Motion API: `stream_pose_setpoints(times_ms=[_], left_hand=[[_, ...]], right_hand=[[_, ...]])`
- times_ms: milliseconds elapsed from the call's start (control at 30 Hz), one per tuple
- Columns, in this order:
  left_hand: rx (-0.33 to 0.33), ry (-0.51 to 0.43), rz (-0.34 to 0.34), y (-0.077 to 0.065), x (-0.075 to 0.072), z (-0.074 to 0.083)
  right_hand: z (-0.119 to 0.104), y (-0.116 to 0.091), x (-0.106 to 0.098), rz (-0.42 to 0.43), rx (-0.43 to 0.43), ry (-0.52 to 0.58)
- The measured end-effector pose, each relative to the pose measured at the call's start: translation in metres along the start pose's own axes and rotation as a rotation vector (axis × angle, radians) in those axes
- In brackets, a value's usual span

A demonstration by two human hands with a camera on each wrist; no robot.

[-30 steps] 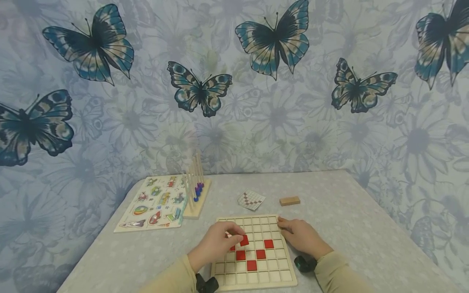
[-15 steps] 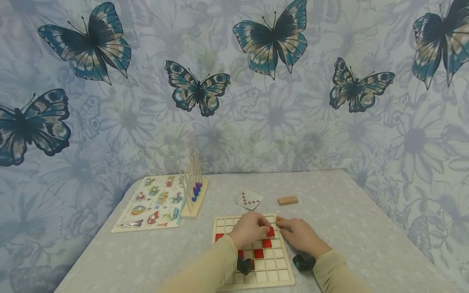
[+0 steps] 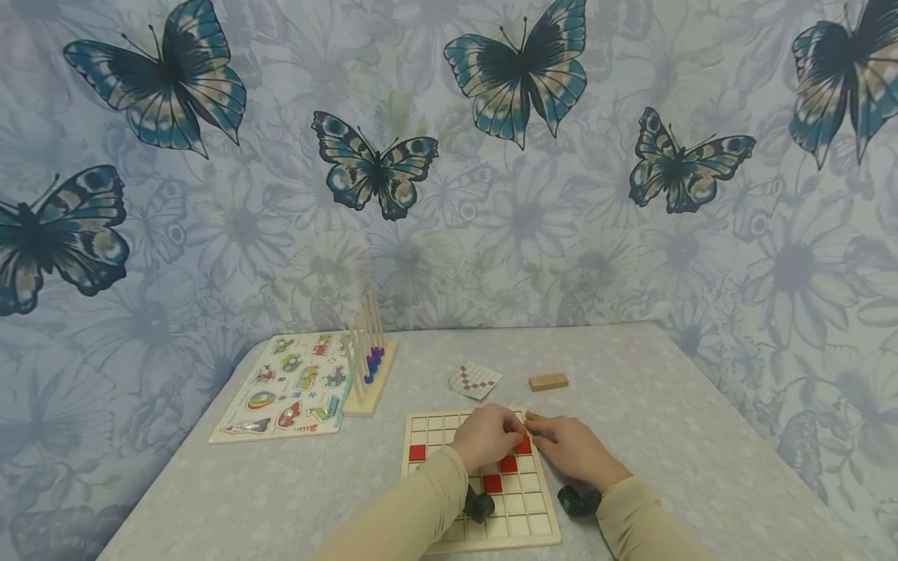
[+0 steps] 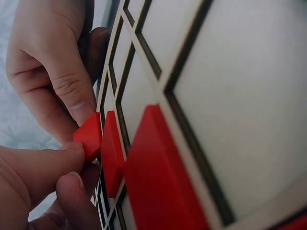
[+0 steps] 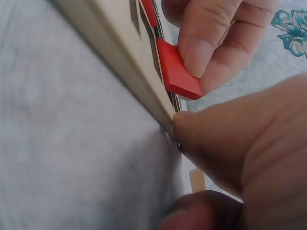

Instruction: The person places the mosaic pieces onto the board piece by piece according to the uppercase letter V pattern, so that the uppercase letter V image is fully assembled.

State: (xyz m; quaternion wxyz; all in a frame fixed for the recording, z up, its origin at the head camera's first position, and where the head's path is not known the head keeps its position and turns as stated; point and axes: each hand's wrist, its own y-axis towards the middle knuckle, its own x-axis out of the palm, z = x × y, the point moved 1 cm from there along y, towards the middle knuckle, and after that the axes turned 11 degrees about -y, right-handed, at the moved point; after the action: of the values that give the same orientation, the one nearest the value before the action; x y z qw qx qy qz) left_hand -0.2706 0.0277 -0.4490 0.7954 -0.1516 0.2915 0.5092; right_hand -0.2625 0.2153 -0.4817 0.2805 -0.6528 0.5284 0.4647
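My left hand point(image 3: 486, 438) pinches a red square tile point(image 5: 176, 71) between thumb and fingers, at the upper right of the wooden grid board point(image 3: 550, 539). One edge of this tile meets the grid while it stands tilted off it. Other red tiles lie in the squares, one just below the held tile point(image 3: 508, 464), another lower down point(image 3: 493, 484) and one at the left side point(image 3: 417, 452). My left forearm covers part of the board. Extended fingers of my right hand point(image 3: 574, 448) touch the board's right edge near its top corner.
Behind the board lie a patterned grid card point(image 3: 475, 380) and a small wooden block point(image 3: 549, 382). To the left are a picture puzzle board point(image 3: 281, 386) and a stand of wooden pegs point(image 3: 366, 397) with blue and purple beads. A butterfly-patterned wall point(image 3: 526, 273) stands behind the table.
My left hand has carried the red tile from the board's left part across to the upper right, then lowered it onto the grid there. My right hand has stayed at the edge.
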Motion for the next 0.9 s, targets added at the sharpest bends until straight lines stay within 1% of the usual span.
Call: stream_pose_setpoints(times_ms=[200,400,600,667,733,800,900], left_hand=[[-0.015,0.051,0.024,0.002,0.002,0.001],[-0.037,0.089,0.018,0.003,0.004,0.000],[-0.039,0.101,0.020,0.004,0.003,-0.002],[-0.036,0.087,0.028,0.003,0.000,-0.002],[-0.031,0.049,0.029,-0.002,-0.006,-0.001],[-0.019,0.014,0.040,-0.009,-0.017,0.001],[0.008,-0.049,0.060,-0.028,-0.039,0.001]], right_hand=[[0.001,0.000,0.001,0.001,-0.017,-0.013],[0.002,0.000,0.002,0.001,-0.031,-0.020],[0.001,0.001,0.002,0.004,-0.029,-0.027],[0.000,0.001,0.001,0.005,-0.027,-0.037],[-0.001,0.001,0.002,0.002,-0.020,-0.039],[-0.003,0.001,0.002,-0.002,-0.008,-0.035],[-0.004,0.002,0.003,-0.013,0.017,-0.020]])
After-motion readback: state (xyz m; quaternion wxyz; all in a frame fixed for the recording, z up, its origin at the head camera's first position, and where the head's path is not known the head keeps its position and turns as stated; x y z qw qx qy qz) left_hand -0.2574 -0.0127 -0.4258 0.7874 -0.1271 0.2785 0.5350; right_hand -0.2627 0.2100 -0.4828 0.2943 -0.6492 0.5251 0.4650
